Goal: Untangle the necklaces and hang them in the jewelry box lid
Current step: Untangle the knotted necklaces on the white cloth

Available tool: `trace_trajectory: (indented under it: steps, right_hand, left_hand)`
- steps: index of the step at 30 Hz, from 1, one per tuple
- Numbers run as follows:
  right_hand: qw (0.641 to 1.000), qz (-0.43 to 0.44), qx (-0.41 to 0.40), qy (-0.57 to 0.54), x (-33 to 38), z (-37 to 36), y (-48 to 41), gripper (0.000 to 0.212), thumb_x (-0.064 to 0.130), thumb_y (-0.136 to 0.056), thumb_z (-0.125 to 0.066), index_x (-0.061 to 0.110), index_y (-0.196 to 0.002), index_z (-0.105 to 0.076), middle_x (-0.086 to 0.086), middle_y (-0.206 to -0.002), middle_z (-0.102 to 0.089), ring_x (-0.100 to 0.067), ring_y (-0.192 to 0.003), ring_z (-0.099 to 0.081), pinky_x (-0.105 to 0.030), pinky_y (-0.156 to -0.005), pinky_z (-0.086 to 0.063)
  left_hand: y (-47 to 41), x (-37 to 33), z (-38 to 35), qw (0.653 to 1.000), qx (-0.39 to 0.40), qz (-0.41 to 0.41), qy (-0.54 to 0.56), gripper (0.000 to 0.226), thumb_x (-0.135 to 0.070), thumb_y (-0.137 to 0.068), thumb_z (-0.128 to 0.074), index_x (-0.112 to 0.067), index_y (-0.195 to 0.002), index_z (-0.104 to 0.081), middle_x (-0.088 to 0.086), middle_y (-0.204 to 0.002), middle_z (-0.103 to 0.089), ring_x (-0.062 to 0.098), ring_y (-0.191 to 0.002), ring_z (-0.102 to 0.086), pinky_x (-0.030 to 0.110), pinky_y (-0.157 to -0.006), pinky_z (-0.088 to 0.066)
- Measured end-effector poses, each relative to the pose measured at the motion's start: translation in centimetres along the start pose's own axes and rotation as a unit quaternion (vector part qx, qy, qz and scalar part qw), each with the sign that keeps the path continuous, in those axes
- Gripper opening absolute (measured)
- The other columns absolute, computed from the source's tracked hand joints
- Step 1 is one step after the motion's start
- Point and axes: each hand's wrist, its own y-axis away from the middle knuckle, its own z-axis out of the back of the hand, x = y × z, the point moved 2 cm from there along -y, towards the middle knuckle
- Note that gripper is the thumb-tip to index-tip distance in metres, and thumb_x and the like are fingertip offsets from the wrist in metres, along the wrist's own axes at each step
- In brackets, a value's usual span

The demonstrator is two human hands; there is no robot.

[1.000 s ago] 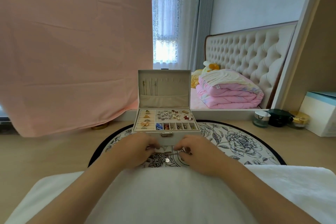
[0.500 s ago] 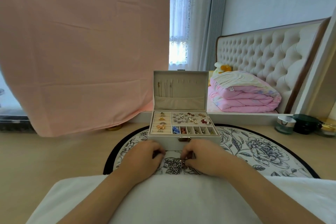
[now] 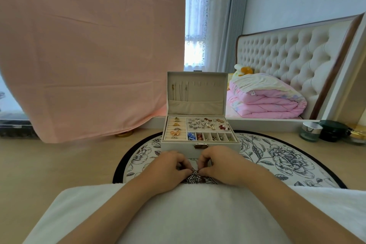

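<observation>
light: bright, soft daylight from the window (image 3: 195, 25) | shadows: faint | glare: window glows white | blur: small things look soft | edges: lines bend, wide lens

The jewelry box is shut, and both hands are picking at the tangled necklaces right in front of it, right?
Not quite. The jewelry box is open, its lid standing up, as the head view shows. The rest holds: the left hand and the right hand both pinch the tangled necklaces just in front of it.
</observation>
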Motion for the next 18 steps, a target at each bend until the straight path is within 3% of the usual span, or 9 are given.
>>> trace_trajectory:
  steps: [4,8,10,14,16,18]
  right_hand:
    - [0.987,0.003,-0.03,-0.157,0.1,0.8,-0.1,0.007,0.022,-0.088,-0.072,0.022,-0.082,-0.07,0.008,-0.078,-0.068,-0.002,-0.067,-0.06,-0.02,-0.066,-0.05]
    - [0.933,0.002,-0.017,-0.361,0.6,1.3,-0.1,0.014,0.008,-0.094,-0.062,0.013,-0.081,-0.065,-0.003,-0.077,-0.068,-0.011,-0.071,-0.062,-0.028,-0.072,-0.051]
    - [0.905,-0.004,-0.008,-0.425,0.9,1.4,0.0,0.013,0.006,-0.096,-0.058,0.01,-0.085,-0.063,-0.005,-0.077,-0.071,-0.015,-0.073,-0.064,-0.034,-0.076,-0.051]
    - [0.865,0.004,0.004,-0.501,1.1,1.7,0.0,0.017,0.007,-0.099,-0.054,0.01,-0.085,-0.062,-0.004,-0.074,-0.066,-0.017,-0.069,-0.061,-0.033,-0.072,-0.053]
    - [0.861,0.018,0.012,-0.509,0.8,1.7,0.0,0.015,0.007,-0.099,-0.055,0.01,-0.089,-0.066,0.0,-0.07,-0.06,-0.016,-0.068,-0.058,-0.039,-0.077,-0.053]
    - [0.862,0.011,0.023,-0.506,0.4,1.6,0.0,0.014,0.008,-0.099,-0.056,0.01,-0.097,-0.07,0.001,-0.071,-0.06,-0.015,-0.068,-0.057,-0.041,-0.079,-0.053]
  left_hand:
    - [0.0,-0.4,0.0,0.985,0.012,0.042,0.166,0.007,-0.028,-0.092,-0.068,-0.025,-0.085,-0.069,-0.012,-0.075,-0.068,0.003,-0.066,-0.059,0.025,-0.066,-0.051]
    - [-0.1,-1.8,1.0,0.941,-0.008,0.064,0.333,0.01,-0.006,-0.094,-0.06,-0.014,-0.089,-0.064,-0.011,-0.071,-0.072,0.006,-0.068,-0.06,0.02,-0.068,-0.046]
    - [-0.2,-2.2,1.4,0.93,0.0,0.064,0.363,0.008,-0.005,-0.095,-0.059,-0.012,-0.092,-0.063,-0.003,-0.075,-0.074,0.016,-0.073,-0.059,0.029,-0.07,-0.047]
    - [-0.5,-2.5,2.3,0.932,-0.02,0.055,0.358,0.012,-0.003,-0.095,-0.058,-0.013,-0.094,-0.065,-0.003,-0.073,-0.069,0.013,-0.075,-0.06,0.028,-0.074,-0.049]
    - [-0.7,-2.4,2.8,0.918,-0.032,0.051,0.392,0.015,-0.002,-0.097,-0.056,-0.013,-0.094,-0.065,-0.003,-0.072,-0.069,0.011,-0.074,-0.062,0.031,-0.082,-0.052]
    - [-0.7,-2.3,3.2,0.904,-0.032,0.058,0.423,0.016,-0.002,-0.099,-0.054,-0.014,-0.095,-0.063,-0.003,-0.073,-0.069,0.009,-0.071,-0.063,0.031,-0.08,-0.055]
